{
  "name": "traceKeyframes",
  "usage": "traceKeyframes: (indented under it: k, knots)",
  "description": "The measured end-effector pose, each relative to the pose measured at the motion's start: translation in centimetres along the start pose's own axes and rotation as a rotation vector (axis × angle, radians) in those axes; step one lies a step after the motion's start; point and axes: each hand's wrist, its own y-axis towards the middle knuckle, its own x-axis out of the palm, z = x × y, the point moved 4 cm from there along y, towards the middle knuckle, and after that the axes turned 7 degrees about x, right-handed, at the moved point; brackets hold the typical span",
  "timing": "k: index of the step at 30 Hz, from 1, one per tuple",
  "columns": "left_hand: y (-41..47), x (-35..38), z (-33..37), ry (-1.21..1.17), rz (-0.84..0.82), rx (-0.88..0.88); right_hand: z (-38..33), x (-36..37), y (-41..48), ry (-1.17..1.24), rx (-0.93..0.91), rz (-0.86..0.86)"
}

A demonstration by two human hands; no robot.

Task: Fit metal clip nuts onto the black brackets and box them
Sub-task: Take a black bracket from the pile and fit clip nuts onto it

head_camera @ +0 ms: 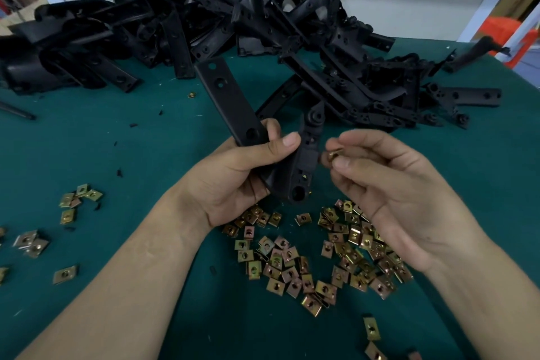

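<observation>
My left hand grips a black V-shaped bracket at its bend, one arm pointing up and left, the other angled down toward me. My right hand pinches a single brass-coloured clip nut between thumb and fingertips, just right of the bracket's lower arm and a little apart from it. Several loose clip nuts lie scattered on the green table below both hands.
A big heap of black brackets fills the back of the green table. Smaller groups of clip nuts lie at the left. A white wall stands behind the heap; an orange object shows at the far right.
</observation>
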Motion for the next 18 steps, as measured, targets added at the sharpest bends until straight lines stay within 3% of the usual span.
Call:
traceKeyframes:
  k: [18]
  knots:
    - [-0.36,0.79,-0.02,-0.005,-0.047,-0.003,0.50,0.52,-0.22,0.046,0.048,0.041]
